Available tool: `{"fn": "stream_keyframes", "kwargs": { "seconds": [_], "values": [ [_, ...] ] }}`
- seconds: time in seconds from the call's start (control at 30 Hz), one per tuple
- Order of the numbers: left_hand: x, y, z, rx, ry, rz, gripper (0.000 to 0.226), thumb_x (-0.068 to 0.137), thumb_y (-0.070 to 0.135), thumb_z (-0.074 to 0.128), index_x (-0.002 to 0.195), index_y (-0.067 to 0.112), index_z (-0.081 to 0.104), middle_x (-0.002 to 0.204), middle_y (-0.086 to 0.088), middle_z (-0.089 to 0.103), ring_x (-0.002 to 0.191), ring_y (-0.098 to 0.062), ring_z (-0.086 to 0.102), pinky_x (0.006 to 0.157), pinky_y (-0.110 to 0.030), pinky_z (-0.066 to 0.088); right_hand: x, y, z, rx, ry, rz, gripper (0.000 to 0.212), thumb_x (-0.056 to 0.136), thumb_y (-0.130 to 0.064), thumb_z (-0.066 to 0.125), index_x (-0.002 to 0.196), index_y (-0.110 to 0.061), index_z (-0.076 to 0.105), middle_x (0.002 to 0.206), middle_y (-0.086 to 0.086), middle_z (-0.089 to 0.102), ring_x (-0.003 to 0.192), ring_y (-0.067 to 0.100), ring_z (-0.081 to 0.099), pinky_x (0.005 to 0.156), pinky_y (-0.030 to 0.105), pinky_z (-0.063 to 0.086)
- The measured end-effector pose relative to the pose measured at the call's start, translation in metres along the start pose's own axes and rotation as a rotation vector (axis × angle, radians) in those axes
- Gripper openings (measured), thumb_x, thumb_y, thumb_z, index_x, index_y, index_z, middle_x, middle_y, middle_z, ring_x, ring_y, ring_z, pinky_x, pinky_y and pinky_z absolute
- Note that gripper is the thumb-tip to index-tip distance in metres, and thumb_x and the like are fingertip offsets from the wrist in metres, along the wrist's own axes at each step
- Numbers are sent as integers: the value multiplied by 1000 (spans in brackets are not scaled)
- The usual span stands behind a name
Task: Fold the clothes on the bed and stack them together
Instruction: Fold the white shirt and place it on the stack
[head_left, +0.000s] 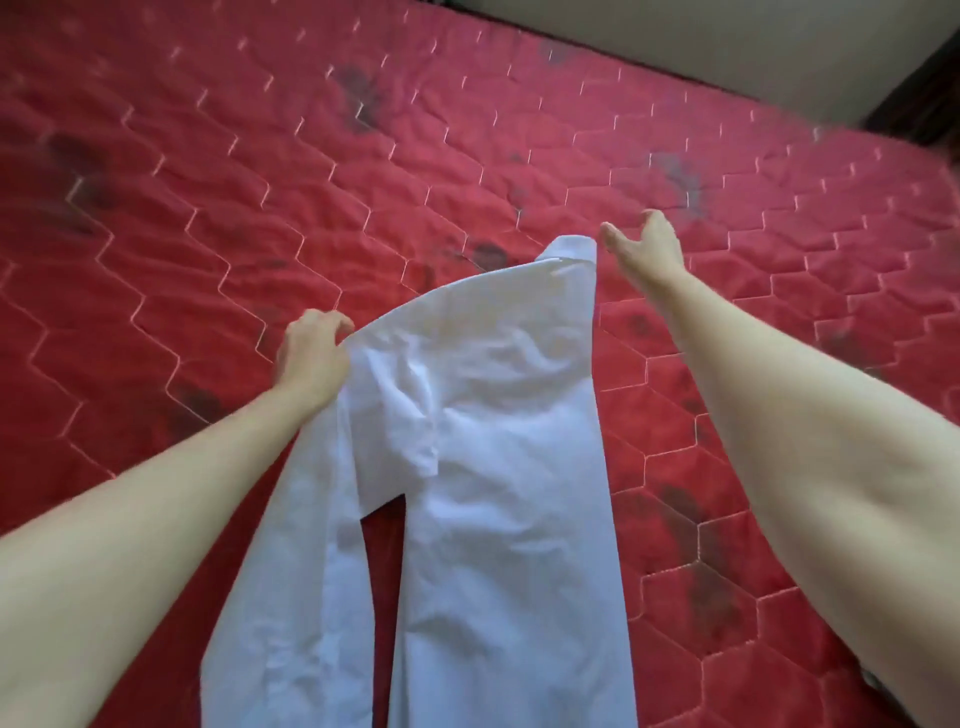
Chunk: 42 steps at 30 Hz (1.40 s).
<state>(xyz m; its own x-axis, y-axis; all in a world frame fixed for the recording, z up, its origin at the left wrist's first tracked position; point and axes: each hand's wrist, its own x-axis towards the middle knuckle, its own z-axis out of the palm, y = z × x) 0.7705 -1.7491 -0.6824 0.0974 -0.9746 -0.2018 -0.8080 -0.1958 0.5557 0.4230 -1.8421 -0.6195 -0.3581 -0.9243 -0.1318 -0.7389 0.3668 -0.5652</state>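
Over the red quilted bed (208, 208), your left hand (311, 353) pinches the white shirt (493, 467) at one shoulder so it hangs straight. Your right hand (644, 244), fingers spread and empty, sits just beside the collar, likely to take it.

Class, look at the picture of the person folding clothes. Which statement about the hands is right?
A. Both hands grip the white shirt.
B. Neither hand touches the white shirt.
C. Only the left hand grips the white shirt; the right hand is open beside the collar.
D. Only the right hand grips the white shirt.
C: the left hand pinches the white shirt at its shoulder, while the right hand is open near the collar, holding nothing.
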Motion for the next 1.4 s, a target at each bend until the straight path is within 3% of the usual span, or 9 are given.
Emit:
{"fn": "stream_keyframes", "kwargs": {
  "seconds": [0.13,0.27,0.43,0.57,0.73,0.9,1.13,1.27,1.4],
  "values": [
    [17,20,24,263,59,-66,40,88,1,49,128,2,49,140,-17,40,133,-33,31,107,-45,31,-12,5,49,-85,-60,-31,58,95,-38,54,138,-2,40,139,18,45,130,32,42,101,38,36],
    [-25,50,75,368,7,212,54,94,14,42,146,3,30,158,-13,21,148,-26,8,120,-43,6,-64,30,93,-323,-134,-242,55,98,-39,47,144,-11,36,148,12,34,138,26,30,106,43,34],
    [-118,50,153,574,-146,451,58,102,35,22,153,8,13,162,-12,6,149,-27,-1,117,-51,-3,-156,87,132,-542,-194,-273,52,103,-40,32,150,-20,25,160,11,13,148,25,5,116,54,11],
    [-210,-9,179,530,-178,280,60,101,40,18,154,13,11,162,-13,4,149,-28,0,117,-52,-2,-285,147,152,-528,-201,-265,53,104,-37,26,154,-22,18,162,8,8,150,23,1,117,56,2],
    [-334,-78,182,491,-78,248,62,97,38,23,153,10,19,161,-13,11,148,-27,13,117,-53,8,-465,201,153,-456,-138,-290,51,101,-35,32,148,-17,36,156,14,26,145,29,24,117,56,12],
    [-438,-99,172,523,-104,217,63,94,34,26,150,4,26,158,-15,20,146,-32,19,116,-54,18,-586,231,137,-444,-230,-332,50,100,-32,35,147,-18,37,156,13,25,146,31,21,116,54,16],
    [-462,-71,154,238,32,-40,49,86,20,70,129,4,55,125,-15,59,115,-37,53,90,-49,44,-589,238,96,-303,-116,-191,45,100,-23,39,142,-9,45,151,20,36,142,33,31,114,53,25],
    [-437,-57,146,82,71,-311,32,90,33,63,114,13,64,115,-11,52,104,-32,48,83,-35,38,-556,244,78,-245,-60,94,55,100,-29,48,148,-7,31,149,14,37,136,31,35,108,45,30],
    [-432,-46,146,83,11,-437,26,88,38,65,101,15,66,120,-8,48,107,-30,46,75,-31,33,-545,243,72,-154,-120,210,47,96,-35,54,130,-3,47,123,15,54,111,35,47,89,42,36]
  ]
}}
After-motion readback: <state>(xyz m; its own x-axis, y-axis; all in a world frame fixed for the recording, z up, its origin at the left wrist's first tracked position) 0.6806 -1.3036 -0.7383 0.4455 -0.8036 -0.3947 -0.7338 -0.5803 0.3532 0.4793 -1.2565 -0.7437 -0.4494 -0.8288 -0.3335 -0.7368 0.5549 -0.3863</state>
